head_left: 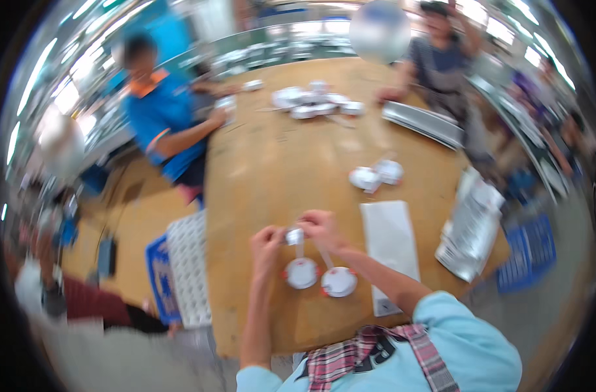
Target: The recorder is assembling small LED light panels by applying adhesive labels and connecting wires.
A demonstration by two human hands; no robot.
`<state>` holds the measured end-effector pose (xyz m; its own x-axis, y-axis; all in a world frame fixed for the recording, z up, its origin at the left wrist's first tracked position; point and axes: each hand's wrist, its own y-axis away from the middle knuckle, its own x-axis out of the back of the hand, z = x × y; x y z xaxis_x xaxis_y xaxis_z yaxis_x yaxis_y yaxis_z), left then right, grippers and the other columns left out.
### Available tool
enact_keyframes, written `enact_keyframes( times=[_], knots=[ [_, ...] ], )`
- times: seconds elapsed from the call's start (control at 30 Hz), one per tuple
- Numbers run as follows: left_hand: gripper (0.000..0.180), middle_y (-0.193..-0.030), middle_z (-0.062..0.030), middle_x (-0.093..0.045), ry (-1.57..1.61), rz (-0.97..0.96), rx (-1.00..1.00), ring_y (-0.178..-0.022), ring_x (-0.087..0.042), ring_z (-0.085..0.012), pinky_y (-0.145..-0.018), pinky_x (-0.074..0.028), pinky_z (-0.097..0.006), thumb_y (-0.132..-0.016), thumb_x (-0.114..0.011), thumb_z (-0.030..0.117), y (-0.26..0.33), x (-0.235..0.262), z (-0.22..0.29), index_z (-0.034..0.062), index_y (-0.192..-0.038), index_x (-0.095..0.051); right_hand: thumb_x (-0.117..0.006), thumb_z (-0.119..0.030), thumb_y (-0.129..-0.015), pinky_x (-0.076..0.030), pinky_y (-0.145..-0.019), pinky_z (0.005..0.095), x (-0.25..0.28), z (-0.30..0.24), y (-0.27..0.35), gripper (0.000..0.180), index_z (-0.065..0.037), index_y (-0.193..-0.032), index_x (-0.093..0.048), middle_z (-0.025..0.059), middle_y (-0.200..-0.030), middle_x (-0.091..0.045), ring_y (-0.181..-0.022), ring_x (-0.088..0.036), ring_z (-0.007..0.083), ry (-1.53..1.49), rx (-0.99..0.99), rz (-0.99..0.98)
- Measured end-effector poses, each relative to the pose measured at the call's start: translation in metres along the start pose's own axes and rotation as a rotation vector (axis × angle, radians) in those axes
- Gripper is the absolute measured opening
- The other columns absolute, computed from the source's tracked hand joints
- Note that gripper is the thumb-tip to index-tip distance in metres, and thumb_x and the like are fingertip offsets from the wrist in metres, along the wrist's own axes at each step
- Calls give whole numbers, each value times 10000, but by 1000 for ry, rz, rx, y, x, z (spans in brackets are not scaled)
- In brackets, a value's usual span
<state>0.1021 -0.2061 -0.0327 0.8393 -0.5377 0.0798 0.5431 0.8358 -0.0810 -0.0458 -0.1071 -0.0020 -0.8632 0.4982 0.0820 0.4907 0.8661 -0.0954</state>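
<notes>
My left hand and my right hand are close together above the wooden table, their fingers pinched. A small white piece sits between the fingertips, apparently gripped from both sides; blur hides its kind. Below my hands lie two round white discs with red bits at their rims, a left disc and a right disc. Thin white strips or cords run from the discs up toward my fingers. Whether the strips join the small piece cannot be made out.
A white sheet lies beside my right forearm, with silver packs farther right. More white discs and a heap of them sit farther off. One co-worker stands at the left edge, another at the far right beside a silver tray.
</notes>
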Motion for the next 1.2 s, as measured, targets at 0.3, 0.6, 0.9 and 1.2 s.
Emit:
enact_keyframes(
  times=[0.3, 0.6, 0.9, 1.2],
  knots=[
    [210, -693, 26, -592, 112, -68, -11, -619, -480, -29, -548, -352, -192, -917, -610, 159, 4, -9, 28, 5, -780, -646, -627, -137, -870, -507, -619, 249, 8, -14, 6, 185, 39, -925, -636, 67, -788, -654, -702, -599, 93, -135, -11, -10],
    [208, -691, 17, -603, 76, -19, -13, -635, -500, -40, -578, -371, -202, -905, -624, 158, 4, -1, 19, 3, -767, -643, -667, -127, -819, -497, -531, 268, 2, -6, 1, 189, 55, -868, -653, 102, -708, -662, -589, -609, 126, -136, 13, 12],
    [237, -689, 25, -599, 58, 6, -25, -627, -502, -37, -554, -384, -200, -911, -625, 198, 3, 4, 23, -14, -810, -656, -694, -176, -811, -489, -569, 288, -8, -19, 1, 244, 60, -847, -644, 100, -685, -653, -607, -593, 131, -59, 39, 71],
    [384, -1294, -166, -477, -259, 276, -204, -1215, -445, -284, -1020, -343, -400, -911, -588, 187, 70, -2, 69, -21, -1227, -518, -633, -123, -843, -440, -893, 402, 76, -43, 71, 377, 16, -1164, -493, 199, -1125, -552, -1051, -544, 346, 380, 282, 250]
  ],
)
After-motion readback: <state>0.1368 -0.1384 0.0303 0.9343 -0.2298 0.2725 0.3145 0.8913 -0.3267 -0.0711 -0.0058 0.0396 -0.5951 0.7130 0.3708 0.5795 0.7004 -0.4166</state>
